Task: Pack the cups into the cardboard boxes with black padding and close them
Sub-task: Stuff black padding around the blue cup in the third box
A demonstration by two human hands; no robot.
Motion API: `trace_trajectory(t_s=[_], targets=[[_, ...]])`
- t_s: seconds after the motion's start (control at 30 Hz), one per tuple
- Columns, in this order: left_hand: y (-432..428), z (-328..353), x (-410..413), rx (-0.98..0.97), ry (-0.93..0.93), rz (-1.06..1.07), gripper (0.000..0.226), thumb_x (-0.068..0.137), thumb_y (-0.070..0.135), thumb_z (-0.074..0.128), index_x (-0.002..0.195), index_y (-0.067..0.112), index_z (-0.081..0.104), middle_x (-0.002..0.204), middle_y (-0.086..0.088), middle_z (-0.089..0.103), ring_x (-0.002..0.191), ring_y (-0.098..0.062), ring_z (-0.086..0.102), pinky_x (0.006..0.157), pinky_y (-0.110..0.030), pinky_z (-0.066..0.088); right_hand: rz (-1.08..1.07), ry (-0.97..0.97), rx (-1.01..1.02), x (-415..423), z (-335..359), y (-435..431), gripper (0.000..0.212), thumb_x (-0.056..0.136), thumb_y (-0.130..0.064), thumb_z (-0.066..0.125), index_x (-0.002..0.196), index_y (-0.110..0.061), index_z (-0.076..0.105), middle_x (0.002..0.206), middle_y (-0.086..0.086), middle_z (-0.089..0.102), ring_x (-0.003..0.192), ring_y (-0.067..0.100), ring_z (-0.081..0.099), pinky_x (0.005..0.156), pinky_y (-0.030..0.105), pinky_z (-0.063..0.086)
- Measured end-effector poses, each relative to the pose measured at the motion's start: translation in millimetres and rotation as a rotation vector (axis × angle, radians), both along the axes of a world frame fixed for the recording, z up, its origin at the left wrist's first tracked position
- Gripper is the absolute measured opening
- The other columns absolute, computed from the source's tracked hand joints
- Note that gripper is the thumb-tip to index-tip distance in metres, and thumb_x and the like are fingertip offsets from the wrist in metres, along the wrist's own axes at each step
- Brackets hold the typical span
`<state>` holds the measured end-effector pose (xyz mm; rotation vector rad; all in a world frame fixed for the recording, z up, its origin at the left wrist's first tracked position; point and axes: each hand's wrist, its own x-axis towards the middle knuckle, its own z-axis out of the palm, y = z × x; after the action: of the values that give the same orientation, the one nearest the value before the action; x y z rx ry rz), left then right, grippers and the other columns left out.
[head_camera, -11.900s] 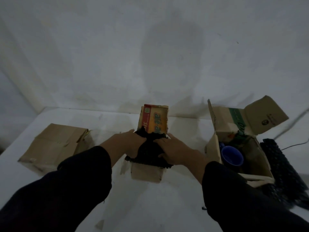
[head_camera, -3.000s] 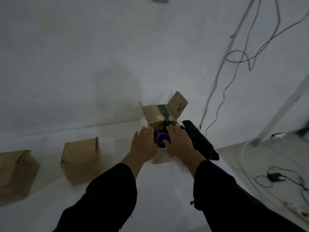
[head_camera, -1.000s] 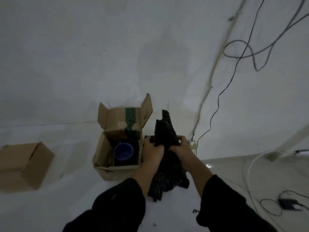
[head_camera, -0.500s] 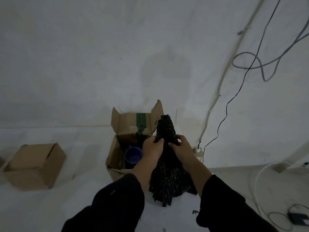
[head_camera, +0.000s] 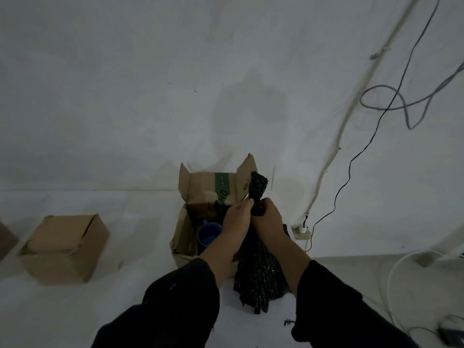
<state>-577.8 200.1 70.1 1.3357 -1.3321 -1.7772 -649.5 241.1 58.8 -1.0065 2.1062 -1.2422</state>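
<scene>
The left hand (head_camera: 236, 222) and right hand (head_camera: 270, 222) both clench the gathered neck of the black padding (head_camera: 258, 272), held upright over the desk (head_camera: 125, 310). The open box (head_camera: 185, 234), with the blue cup (head_camera: 209, 234) inside, stands just to their left, nearer the left hand.

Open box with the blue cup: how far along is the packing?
Done: the left box looks closed, and the blue cup sits in the open box. In hand: left hand and right hand grip the black padding beside it. Left: padding in, flaps shut.
</scene>
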Motion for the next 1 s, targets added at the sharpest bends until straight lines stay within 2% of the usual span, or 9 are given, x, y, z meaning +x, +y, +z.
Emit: trace_trajectory(t_s=[0.17,0.23,0.3,0.4,0.6,0.67,0.73,0.87,1.0], targets=[[-16.3,0.7,27.4,-0.045,-0.017,-0.309,0.04,0.095,0.029,0.051,0.133,0.017,0.05,0.122,-0.007,0.056,0.114,-0.025,0.054,0.105,-0.039,0.041,0.149,-0.261,0.25,-2.5,16.2,-12.8,0.019,0.092,-0.009,0.049,0.111,-0.006,0.052,0.1,0.01,0.059,0.082,0.02,0.061,0.06,0.024,0.045],[-24.4,-2.3,42.9,-0.172,-0.084,-0.409,0.046,0.093,0.024,0.057,0.137,0.022,0.046,0.122,-0.001,0.055,0.117,-0.021,0.052,0.102,-0.032,0.042,0.111,-0.437,0.216,-3.7,14.9,-14.6,0.018,0.092,-0.009,0.041,0.096,-0.005,0.058,0.092,0.013,0.059,0.075,0.025,0.058,0.06,0.03,0.044],[-33.1,-3.8,57.1,-0.27,-0.151,-0.475,0.054,0.089,0.01,0.062,0.139,0.019,0.044,0.123,-0.002,0.056,0.115,-0.02,0.053,0.093,-0.022,0.046,0.058,-0.603,0.078,-2.9,7.9,-15.7,0.028,0.093,-0.02,0.038,0.083,-0.008,0.061,0.085,0.012,0.06,0.069,0.026,0.056,0.058,0.032,0.042],[-44.2,1.7,70.6,-0.384,-0.25,-0.541,0.055,0.088,-0.006,0.051,0.138,0.016,0.045,0.119,-0.006,0.055,0.103,-0.016,0.052,0.064,-0.008,0.044,0.048,-0.603,-0.019,6.0,6.6,-20.2,0.035,0.092,-0.043,0.054,0.088,-0.008,0.056,0.09,0.009,0.063,0.073,0.029,0.063,0.064,0.04,0.054],[-67.8,0.0,97.7,-0.737,-0.433,-0.69,0.054,0.086,-0.011,0.041,0.135,0.01,0.048,0.132,-0.011,0.051,0.123,-0.026,0.046,0.091,-0.021,0.038,0.059,-0.589,-0.196,21.8,1.1,-31.2,0.053,0.081,0.006,0.068,0.117,-0.018,0.037,0.106,0.016,0.057,0.086,0.029,0.065,0.054,0.035,0.06],[-76.3,-4.9,104.9,-0.797,-0.505,-0.699,0.05,0.086,-0.002,0.047,0.134,0.012,0.045,0.127,-0.013,0.052,0.113,-0.025,0.05,0.086,-0.029,0.041,0.136,-0.512,-0.167,25.1,-1.4,-35.5,0.056,0.078,0.016,0.064,0.118,-0.02,0.044,0.106,0.014,0.057,0.088,0.028,0.063,0.055,0.033,0.06],[-82.0,-9.6,108.7,-0.755,-0.51,-0.706,0.038,0.088,0.01,0.053,0.124,0.015,0.041,0.11,-0.011,0.055,0.092,-0.022,0.053,0.067,-0.027,0.04,0.182,-0.339,-0.118,26.0,-3.2,-42.5,0.04,0.076,0.017,0.063,0.101,-0.014,0.057,0.11,0.014,0.058,0.097,0.028,0.061,0.065,0.034,0.06],[-100.7,-15.8,111.0,-0.7,-0.583,-0.753,0.032,0.086,0.015,0.057,0.104,0.021,0.031,0.081,-0.003,0.047,0.07,-0.017,0.045,0.055,-0.026,0.033,0.256,-0.037,-0.057,21.4,-7.0,-55.9,0.026,0.073,0.013,0.068,0.079,-0.012,0.064,0.101,0.007,0.062,0.103,0.021,0.057,0.085,0.029,0.049],[-122.9,-19.4,117.0,-0.932,-0.702,-0.729,0.035,0.076,0.006,0.061,0.093,0.02,0.035,0.08,0.0,0.048,0.074,-0.022,0.048,0.058,-0.029,0.034,0.372,0.406,0.073,10.7,-11.2,-66.0,0.023,0.073,0.01,0.061,0.076,-0.012,0.07,0.107,0.007,0.063,0.103,0.016,0.053,0.087,0.016,0.036]])
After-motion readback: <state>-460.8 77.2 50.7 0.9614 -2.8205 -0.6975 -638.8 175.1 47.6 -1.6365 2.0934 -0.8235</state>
